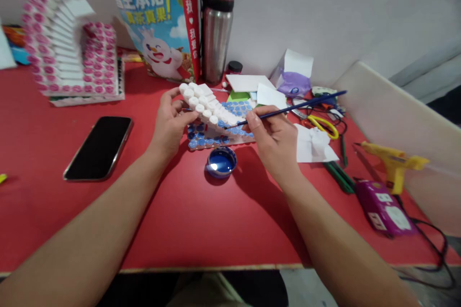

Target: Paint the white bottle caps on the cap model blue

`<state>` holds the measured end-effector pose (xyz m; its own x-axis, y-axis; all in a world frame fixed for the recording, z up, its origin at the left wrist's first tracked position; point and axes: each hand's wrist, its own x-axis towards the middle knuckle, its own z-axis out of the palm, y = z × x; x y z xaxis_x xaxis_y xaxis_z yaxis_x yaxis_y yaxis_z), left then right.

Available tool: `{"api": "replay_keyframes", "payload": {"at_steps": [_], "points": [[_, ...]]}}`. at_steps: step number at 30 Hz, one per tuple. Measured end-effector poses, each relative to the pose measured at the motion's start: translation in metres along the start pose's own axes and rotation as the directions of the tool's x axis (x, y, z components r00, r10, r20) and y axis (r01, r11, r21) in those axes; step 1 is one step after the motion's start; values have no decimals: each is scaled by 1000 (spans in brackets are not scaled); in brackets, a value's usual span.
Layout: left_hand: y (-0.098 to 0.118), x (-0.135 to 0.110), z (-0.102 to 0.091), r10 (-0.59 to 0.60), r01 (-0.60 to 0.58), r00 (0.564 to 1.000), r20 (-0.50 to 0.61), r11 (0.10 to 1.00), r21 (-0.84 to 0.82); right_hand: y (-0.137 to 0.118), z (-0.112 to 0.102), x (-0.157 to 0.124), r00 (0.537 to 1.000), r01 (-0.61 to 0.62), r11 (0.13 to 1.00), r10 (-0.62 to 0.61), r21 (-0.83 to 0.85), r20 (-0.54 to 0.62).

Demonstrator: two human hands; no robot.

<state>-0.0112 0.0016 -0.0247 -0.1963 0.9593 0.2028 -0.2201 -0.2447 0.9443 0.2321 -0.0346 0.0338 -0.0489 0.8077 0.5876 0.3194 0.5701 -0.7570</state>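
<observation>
My left hand (170, 122) grips the left end of a white stepped model made of small round caps (206, 105), holding it tilted over the red table (201, 220). Part of the model's base shows blue-painted caps (216, 140). My right hand (272, 136) pinches a thin blue paintbrush (295, 105), its tip touching the caps near the model's middle. A small round lid of blue paint (221, 162) sits just in front of the model, between my wrists.
A black phone (99, 147) lies at the left. A pink-capped stepped model (70, 41), a printed bag (158, 19) and a steel flask (216, 26) stand at the back. Yellow scissors (324, 125), paper scraps, green pens, a yellow glue gun (394, 163) and a purple box (383, 211) crowd the right.
</observation>
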Motion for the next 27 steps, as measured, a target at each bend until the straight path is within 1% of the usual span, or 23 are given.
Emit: {"api": "replay_keyframes", "payload": {"at_steps": [5, 10, 17, 21, 27], "points": [[1, 0, 2, 0, 0, 1000, -9, 1000, -4, -2, 0, -1, 1000, -12, 1000, 12, -14, -25], [2, 0, 3, 3, -2, 1000, -24, 1000, 5, -5, 2, -2, 999, -38, 999, 38, 8, 9], [-1, 1, 1, 5, -5, 1000, -7, 1000, 12, -3, 1, 0, 999, -54, 998, 54, 39, -4], [-2, 1, 1, 7, -7, 1000, -13, 1000, 0, -7, 1, 0, 999, -37, 999, 38, 18, -27], [-2, 1, -1, 8, -8, 1000, -6, 1000, 21, -7, 4, -1, 1000, 7, 1000, -7, -8, 10]]}}
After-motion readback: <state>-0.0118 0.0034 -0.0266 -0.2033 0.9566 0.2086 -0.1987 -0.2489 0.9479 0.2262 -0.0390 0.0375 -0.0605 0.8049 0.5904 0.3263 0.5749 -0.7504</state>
